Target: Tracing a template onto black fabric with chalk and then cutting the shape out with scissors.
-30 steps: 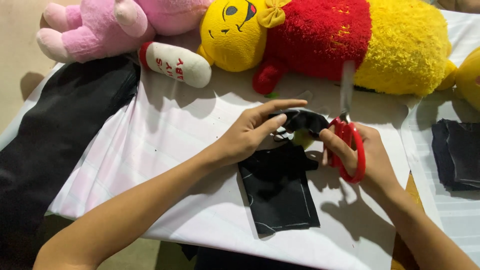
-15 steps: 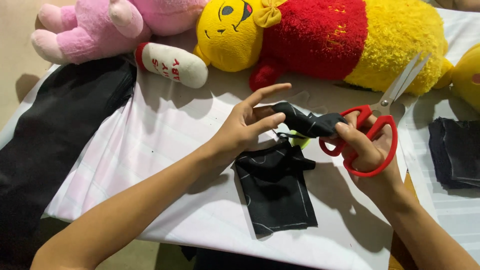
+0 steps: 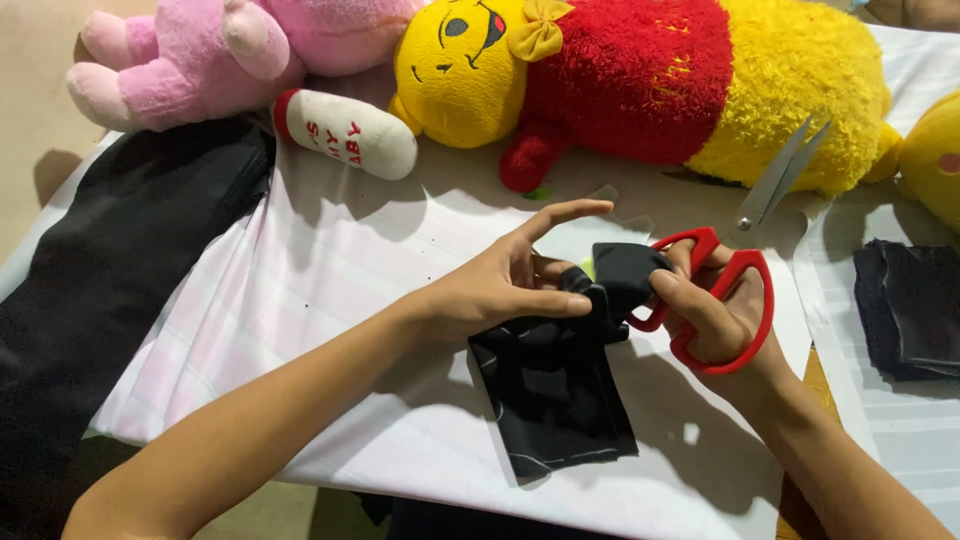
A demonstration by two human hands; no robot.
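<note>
Scissors [image 3: 735, 290], one pair with red handles, sit looped over the fingers of the right hand [image 3: 715, 315] at centre right, blades pointing to the upper right. Both hands pinch one small black cloth piece [image 3: 560, 385] lying at centre on the white-covered desk [image 3: 330, 260]; the left hand [image 3: 500, 285] holds its top edge, forefinger outstretched. Three plush toys line the top: pink [image 3: 230, 45], yellow-and-red [image 3: 640, 75], another yellow [image 3: 930, 150] at right.
</note>
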